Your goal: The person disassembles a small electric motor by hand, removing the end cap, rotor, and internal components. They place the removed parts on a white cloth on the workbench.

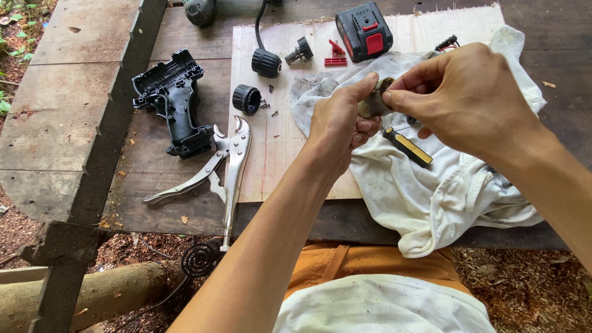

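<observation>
While my left hand point(338, 120) grips a small grey metal part point(372, 105) from below, thumb pressed on its top, my right hand point(465, 95) pinches the same part w/ thumb & forefinger from the other side. Both sets of fingers are closed tight on it, just above a white cloth point(431, 191) spread on the surface point(185, 28). Right under my fingers on the cloth lies a black-yellow tool point(407, 147). Beyond them sits a black-red battery point(364, 31). Well to the left of my left hand: locking pliers point(228, 169), a black drill housing point(176, 102), a chuck ring point(246, 99) & a few loose screws point(269, 106) nearby. Can't tell exactly what the part is; fingers hide most of it.
</observation>
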